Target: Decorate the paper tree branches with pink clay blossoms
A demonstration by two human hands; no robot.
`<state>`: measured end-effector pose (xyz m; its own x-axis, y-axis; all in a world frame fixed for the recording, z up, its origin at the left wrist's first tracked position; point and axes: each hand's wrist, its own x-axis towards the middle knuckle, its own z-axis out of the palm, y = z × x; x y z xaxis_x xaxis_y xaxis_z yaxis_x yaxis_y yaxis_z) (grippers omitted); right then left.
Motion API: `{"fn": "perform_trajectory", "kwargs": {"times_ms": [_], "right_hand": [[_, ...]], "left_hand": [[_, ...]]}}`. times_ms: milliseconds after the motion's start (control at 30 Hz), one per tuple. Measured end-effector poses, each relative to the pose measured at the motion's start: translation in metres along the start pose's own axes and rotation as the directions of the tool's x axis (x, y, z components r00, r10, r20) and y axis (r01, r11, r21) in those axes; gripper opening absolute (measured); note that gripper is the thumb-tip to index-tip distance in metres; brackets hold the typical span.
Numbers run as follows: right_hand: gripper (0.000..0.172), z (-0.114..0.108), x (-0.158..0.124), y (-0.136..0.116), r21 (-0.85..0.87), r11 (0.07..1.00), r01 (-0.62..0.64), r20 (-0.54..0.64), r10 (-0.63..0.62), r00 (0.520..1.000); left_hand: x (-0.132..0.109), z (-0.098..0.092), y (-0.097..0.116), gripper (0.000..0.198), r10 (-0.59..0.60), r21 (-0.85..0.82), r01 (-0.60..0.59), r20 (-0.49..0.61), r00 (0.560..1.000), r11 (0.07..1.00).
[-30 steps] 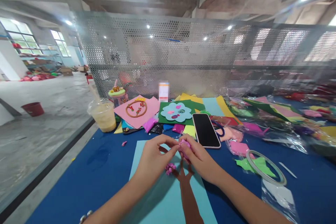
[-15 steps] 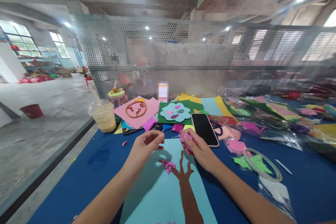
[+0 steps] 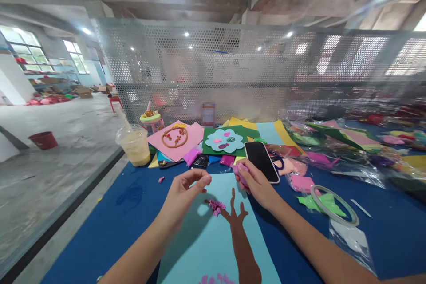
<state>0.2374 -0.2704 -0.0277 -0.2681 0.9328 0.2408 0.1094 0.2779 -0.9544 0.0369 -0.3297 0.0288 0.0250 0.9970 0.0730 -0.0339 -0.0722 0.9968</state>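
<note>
My right hand [image 3: 254, 182] is closed around a lump of pink modelling clay [image 3: 241, 175], above the top edge of a light blue sheet [image 3: 189, 248]. My left hand [image 3: 188, 191] hovers over the sheet's upper left, thumb and fingertips pressed together; whatever is between them is too small to make out. On the sheet is a brown tree [image 3: 244, 244] with bare branches. Small pink clay bits [image 3: 216, 207] cluster on its left branch. More pink pieces [image 3: 218, 278] lie at the bottom, cut off by the frame.
A phone [image 3: 261, 162] lies just beyond my right hand. At the left stands a drink cup [image 3: 135, 148]. Decorated cards [image 3: 224, 141] and clay packets line the back, before a perforated metal screen [image 3: 199, 71]. A tape roll [image 3: 334, 205] lies at right.
The view has shifted slightly, so the table appears a little to the right. My right hand with the clay has drawn slightly away from my left, whose fingertips look closer together.
</note>
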Motion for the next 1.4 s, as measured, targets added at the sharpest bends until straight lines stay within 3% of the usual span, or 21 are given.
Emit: {"fn": "perform_trajectory", "kwargs": {"times_ms": [333,667,833,933,1000,1100,1200,1267,1333,1400], "right_hand": [[0.029,-0.002,-0.005,-0.012,-0.035,0.999,0.019,0.025,-0.018,1.0],[0.029,-0.004,-0.002,-0.008,-0.045,0.999,-0.012,-0.015,0.012,1.0],[0.03,-0.003,-0.001,-0.009,-0.019,1.0,0.011,-0.074,-0.013,0.997],[0.031,-0.008,0.002,-0.01,-0.02,0.999,0.048,-0.121,-0.05,0.991],[0.031,-0.017,0.005,-0.014,-0.027,0.996,0.083,-0.184,-0.087,0.979],[0.03,-0.036,0.008,-0.022,-0.016,0.993,0.121,-0.321,-0.119,0.939],[0.028,-0.054,0.011,-0.027,-0.007,0.987,0.162,-0.419,-0.15,0.896],[0.029,-0.061,0.014,-0.025,-0.008,0.986,0.165,-0.445,-0.151,0.883],[0.032,-0.064,0.017,-0.02,-0.014,0.988,0.151,-0.448,-0.141,0.883],[0.034,-0.063,0.02,-0.014,-0.018,0.99,0.138,-0.439,-0.132,0.889]], "left_hand": [[-0.001,0.004,-0.002,0.025,-0.021,0.072,0.024,-0.043,0.999,0.997],[0.0,-0.002,-0.009,0.025,0.007,-0.071,-0.007,0.0,1.0,0.997],[0.0,-0.004,-0.011,0.024,0.073,0.004,-0.073,0.031,0.997,0.997],[-0.004,0.003,-0.007,0.03,0.155,0.178,-0.177,0.132,0.979,0.968],[-0.01,0.013,-0.003,0.036,0.218,0.375,-0.302,0.249,0.944,0.877],[-0.021,0.039,0.0,0.047,0.254,0.635,-0.518,0.463,0.849,0.574],[-0.029,0.068,-0.007,0.042,0.189,0.703,-0.675,0.649,0.737,0.222],[-0.031,0.084,-0.016,0.042,0.14,0.687,-0.726,0.717,0.683,0.028],[-0.031,0.095,-0.025,0.04,0.084,0.656,-0.752,0.755,0.651,-0.068],[-0.03,0.101,-0.031,0.035,0.045,0.638,-0.764,0.769,0.637,-0.096]]}}
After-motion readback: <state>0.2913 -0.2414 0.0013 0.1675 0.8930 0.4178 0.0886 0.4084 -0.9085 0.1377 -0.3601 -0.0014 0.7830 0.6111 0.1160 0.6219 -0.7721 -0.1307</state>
